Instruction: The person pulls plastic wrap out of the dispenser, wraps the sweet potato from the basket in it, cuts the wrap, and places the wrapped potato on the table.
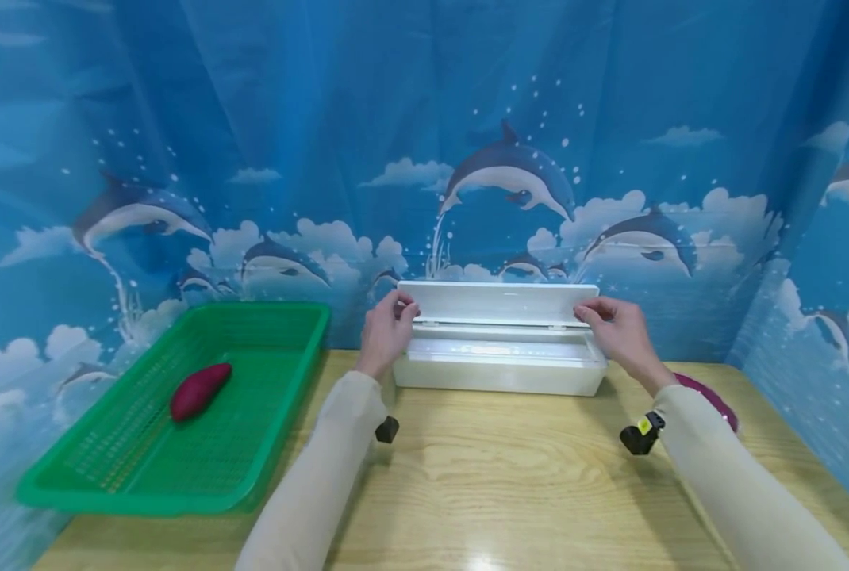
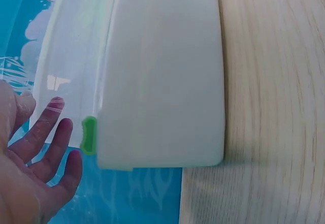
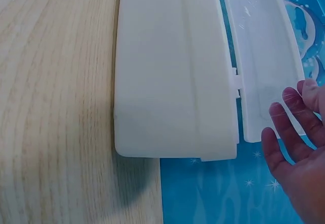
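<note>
A long white box [image 1: 499, 374] stands near the table's back edge, its lid [image 1: 496, 301] raised upright behind it. Inside lies a shiny, pale clear lining or roll. At the lid's left end, my left hand [image 1: 387, 331] has thumb and forefinger together, the other fingers spread in the left wrist view. My right hand [image 1: 620, 333] mirrors it at the right end. Faint glossy streaks of clear cling film [image 2: 55, 107] cross the fingertips, and both hands appear to pinch this film in front of the lid. A small green piece [image 2: 89, 135] sits by the box's left end.
To the left, a green plastic basket [image 1: 282, 444] holds a purple sweet potato [image 1: 200, 392]. A magenta rounded object [image 1: 713, 400] lies at the right, partly hidden by the right sleeve. A blue dolphin-print curtain [image 1: 367, 119] hangs directly behind the wooden table [image 1: 510, 484].
</note>
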### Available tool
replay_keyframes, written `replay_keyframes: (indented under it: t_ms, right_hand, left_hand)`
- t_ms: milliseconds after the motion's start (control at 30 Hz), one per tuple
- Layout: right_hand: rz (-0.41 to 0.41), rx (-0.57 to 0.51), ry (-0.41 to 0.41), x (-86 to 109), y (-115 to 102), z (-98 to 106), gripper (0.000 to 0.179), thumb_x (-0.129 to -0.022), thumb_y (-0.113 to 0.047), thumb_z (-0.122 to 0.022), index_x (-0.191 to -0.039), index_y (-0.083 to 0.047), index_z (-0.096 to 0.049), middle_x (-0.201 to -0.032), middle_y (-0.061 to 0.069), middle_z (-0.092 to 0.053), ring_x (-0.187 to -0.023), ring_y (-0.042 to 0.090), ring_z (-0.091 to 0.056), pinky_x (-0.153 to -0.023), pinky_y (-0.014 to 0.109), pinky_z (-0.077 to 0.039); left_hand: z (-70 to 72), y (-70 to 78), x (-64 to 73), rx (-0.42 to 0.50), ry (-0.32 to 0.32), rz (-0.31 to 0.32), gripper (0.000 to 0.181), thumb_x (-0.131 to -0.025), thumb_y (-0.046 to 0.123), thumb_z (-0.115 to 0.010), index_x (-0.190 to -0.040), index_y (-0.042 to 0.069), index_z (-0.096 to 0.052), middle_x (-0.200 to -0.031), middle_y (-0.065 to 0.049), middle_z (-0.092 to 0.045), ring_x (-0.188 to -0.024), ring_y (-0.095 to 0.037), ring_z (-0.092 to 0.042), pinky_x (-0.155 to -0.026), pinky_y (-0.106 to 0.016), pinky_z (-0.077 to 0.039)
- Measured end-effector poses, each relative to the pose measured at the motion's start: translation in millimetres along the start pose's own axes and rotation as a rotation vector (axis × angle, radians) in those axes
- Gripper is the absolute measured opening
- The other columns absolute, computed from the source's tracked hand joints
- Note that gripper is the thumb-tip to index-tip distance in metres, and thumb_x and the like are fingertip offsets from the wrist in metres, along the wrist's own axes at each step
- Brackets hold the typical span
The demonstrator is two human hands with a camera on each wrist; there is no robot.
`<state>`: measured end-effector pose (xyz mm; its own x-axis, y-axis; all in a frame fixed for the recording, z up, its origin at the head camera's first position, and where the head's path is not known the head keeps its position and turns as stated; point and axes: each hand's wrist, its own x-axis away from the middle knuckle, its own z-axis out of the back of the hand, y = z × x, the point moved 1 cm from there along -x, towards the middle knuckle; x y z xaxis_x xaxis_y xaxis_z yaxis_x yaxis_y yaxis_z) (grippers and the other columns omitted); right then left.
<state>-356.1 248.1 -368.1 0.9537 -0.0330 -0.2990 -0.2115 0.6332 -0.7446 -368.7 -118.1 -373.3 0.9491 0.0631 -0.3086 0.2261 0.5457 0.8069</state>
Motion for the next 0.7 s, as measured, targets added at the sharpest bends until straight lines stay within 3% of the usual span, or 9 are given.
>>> replay_keyframes:
  t_ms: [300, 533, 700]
  right_hand:
    - [0.005, -0.041, -0.005, -0.6, -4, 4, 0.041, -0.108, -0.034, -0.051, -0.124, -0.001, -0.068, -0.116, 0.020, -0.072, -0.104, 0.027, -0.068, -0.079, 0.018, -0.054]
    - [-0.010, -0.068, -0.014, -0.8, -11, 9, 0.042, -0.108, -0.035, -0.049, -0.128, -0.001, -0.066, -0.117, 0.019, -0.071, -0.103, 0.023, -0.069, -0.088, 0.030, -0.059]
    - [0.003, -0.105, 0.000, -3.8, -15, 12, 0.042, -0.107, -0.035, -0.052, -0.127, -0.001, -0.066, -0.110, 0.012, -0.074, -0.099, 0.017, -0.070, -0.085, 0.027, -0.059]
  left_hand:
    - [0.1, 2.7, 0.3, 0.209, -0.031, -0.006, 0.012, -0.107, 0.025, -0.053, -0.110, 0.015, -0.060, -0.113, -0.005, -0.076, -0.109, -0.029, -0.068, -0.082, -0.038, -0.051]
    - [-1.0, 5.7, -2.1, 0.256, -0.038, -0.027, 0.018, -0.108, 0.026, -0.051, -0.118, 0.012, -0.058, -0.115, -0.005, -0.076, -0.115, -0.023, -0.069, -0.102, -0.048, -0.053]
    - [-1.4, 8.7, -5.2, 0.327, -0.032, -0.023, 0.025, -0.109, 0.026, -0.050, -0.123, 0.007, -0.056, -0.118, -0.010, -0.073, -0.113, -0.026, -0.070, -0.099, -0.047, -0.057]
